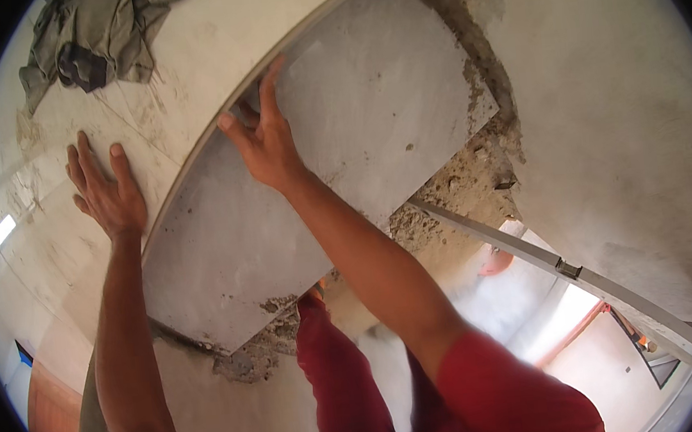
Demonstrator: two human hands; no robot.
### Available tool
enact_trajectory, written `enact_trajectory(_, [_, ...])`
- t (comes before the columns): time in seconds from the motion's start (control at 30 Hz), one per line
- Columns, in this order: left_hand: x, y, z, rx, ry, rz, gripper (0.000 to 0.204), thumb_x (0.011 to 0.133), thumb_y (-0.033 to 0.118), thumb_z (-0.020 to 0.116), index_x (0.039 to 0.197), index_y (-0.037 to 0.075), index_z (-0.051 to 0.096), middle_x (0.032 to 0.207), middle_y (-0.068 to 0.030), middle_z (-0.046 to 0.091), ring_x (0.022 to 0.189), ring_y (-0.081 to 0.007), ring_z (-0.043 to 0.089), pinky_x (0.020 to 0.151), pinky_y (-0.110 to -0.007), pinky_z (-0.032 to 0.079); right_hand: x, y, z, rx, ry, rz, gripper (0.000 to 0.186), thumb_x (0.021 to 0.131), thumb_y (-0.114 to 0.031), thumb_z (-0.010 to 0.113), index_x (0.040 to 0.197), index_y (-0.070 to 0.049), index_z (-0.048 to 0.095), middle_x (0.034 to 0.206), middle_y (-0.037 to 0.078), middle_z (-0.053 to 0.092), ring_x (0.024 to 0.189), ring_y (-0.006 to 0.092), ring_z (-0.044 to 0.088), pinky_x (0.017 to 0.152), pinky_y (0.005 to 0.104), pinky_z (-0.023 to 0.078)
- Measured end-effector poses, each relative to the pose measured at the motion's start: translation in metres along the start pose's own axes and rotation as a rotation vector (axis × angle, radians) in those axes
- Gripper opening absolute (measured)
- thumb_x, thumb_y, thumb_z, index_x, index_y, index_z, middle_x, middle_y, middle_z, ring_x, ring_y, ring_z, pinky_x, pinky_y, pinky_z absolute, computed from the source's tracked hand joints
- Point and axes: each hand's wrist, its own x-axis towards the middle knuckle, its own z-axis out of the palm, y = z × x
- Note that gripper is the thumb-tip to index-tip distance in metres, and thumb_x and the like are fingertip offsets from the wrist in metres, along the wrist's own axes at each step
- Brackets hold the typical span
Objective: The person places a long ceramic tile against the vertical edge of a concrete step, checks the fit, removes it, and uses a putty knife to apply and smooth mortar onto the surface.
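Note:
My left hand (107, 187) lies flat with fingers spread on a large, scuffed cream surface (176, 66). To its right, my right hand (267, 136) is at the rim of that surface, where it borders a large grey slab (376, 90). Its thumb and index finger are stretched apart and touch along this border; the other fingers are bent and partly hidden. No object shows in either hand. The slab is flat and dusty, with straight cut edges and mortar stains. Rough, crumbly mortar (462, 177) shows along its right and lower edges.
A long metal straightedge (513, 242) slants from the slab toward the lower right. A crumpled grey-green cloth (104, 40) rests on the cream surface at the upper left. My leg in red trousers (339, 373) is below the slab. A pale smooth surface (607, 94) stretches along the right.

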Motion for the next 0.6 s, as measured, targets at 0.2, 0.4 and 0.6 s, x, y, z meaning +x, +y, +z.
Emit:
enact_trajectory(0.2, [0.001, -0.006, 0.009, 0.020, 0.051, 0.039, 0.076, 0.104, 0.070, 0.040, 0.164, 0.024, 0.036, 0.169, -0.0154, 0.032, 0.157, -0.0366, 0.030, 0.123, -0.070, 0.012, 0.005, 0.015, 0.001, -0.074, 0.060, -0.072, 0.138, 0.088, -0.070, 0.071, 0.163, -0.004, -0.024, 0.161, 0.036, 0.033, 0.151, 0.0452, 0.035, 0.126, 0.0532, 0.031])
enact_trajectory(0.4, [-0.001, -0.013, 0.013, 0.015, 0.082, 0.051, 0.081, 0.102, 0.076, 0.037, 0.164, 0.024, 0.037, 0.169, -0.0150, 0.032, 0.156, -0.0362, 0.031, 0.124, -0.069, 0.013, 0.001, 0.023, -0.004, -0.172, 0.069, -0.087, 0.127, 0.092, -0.049, 0.078, 0.164, -0.001, -0.015, 0.160, 0.033, 0.037, 0.150, 0.0378, 0.039, 0.124, 0.0439, 0.038])
enact_trajectory(0.6, [0.004, -0.006, 0.015, -0.014, 0.122, 0.076, 0.082, 0.100, 0.076, 0.040, 0.162, 0.022, 0.040, 0.168, -0.0169, 0.034, 0.155, -0.0364, 0.034, 0.123, -0.070, 0.015, 0.012, 0.046, -0.009, -0.341, 0.172, -0.357, 0.098, 0.096, -0.014, 0.078, 0.168, 0.000, 0.012, 0.153, 0.020, 0.049, 0.117, 0.0196, 0.057, 0.085, 0.0277, 0.055])
